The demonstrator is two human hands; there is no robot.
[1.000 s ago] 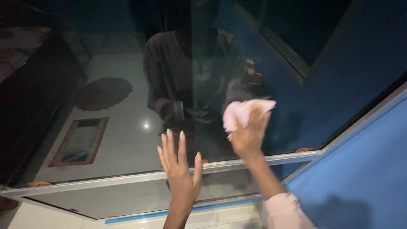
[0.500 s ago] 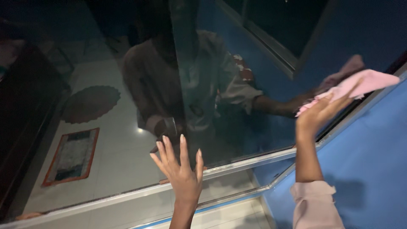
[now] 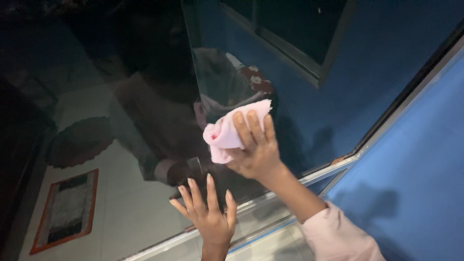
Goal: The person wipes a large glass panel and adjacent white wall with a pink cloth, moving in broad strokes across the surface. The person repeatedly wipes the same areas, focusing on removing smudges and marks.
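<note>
A dark glass window pane [image 3: 121, 203] fills most of the view and mirrors a room behind me. My right hand [image 3: 253, 150] presses a crumpled pink cloth [image 3: 223, 133] flat against the glass near the middle. My left hand [image 3: 208, 215] rests on the lower part of the pane with its fingers spread, holding nothing. A pale pink sleeve [image 3: 333, 237] covers my right forearm.
A metal window frame [image 3: 319, 174] runs along the bottom of the pane and up the right side. A blue wall [image 3: 415, 169] lies to the right. The glass reflects a person, a round mat [image 3: 79, 140] and a rectangular rug [image 3: 63, 210].
My right hand swept the cloth from the middle of the pane out to the right frame edge, then back to the middle. My left hand stayed spread on the lower glass.
</note>
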